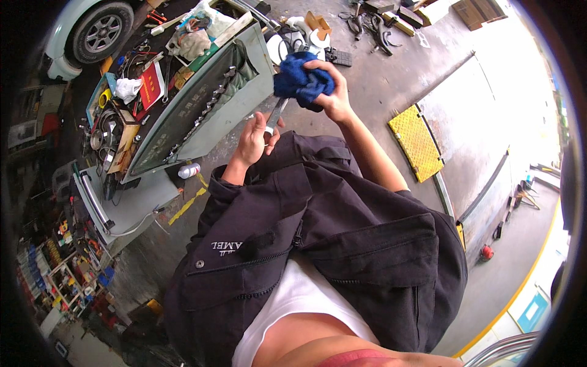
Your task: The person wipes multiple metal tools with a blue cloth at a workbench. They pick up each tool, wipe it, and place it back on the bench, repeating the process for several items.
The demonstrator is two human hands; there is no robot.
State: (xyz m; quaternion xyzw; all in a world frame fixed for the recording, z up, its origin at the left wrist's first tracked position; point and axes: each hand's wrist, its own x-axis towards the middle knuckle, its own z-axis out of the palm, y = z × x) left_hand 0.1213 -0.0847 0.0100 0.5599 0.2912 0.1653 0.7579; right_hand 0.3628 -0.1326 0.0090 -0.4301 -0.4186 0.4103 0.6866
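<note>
In front of my body my left hand (254, 139) is closed on the lower end of a silver wrench (276, 116), gripping it between thumb and fingers. The upper end of the wrench runs up to a bunched dark blue cloth (301, 79) and is hidden there. My right hand (329, 92) is wrapped around that cloth from its right side. Just left of my hands, a dark green tool roll (189, 116) lies spread on a grey metal surface (247, 79), with several wrenches in its pockets.
Beyond the tool roll lie a red booklet (151, 85), white rags (127, 89) and loose tools. A white bottle (189, 170) is by the bench's near side. A yellow tread plate (416, 142) is on the right. A vehicle wheel (103, 32) shows at the upper left.
</note>
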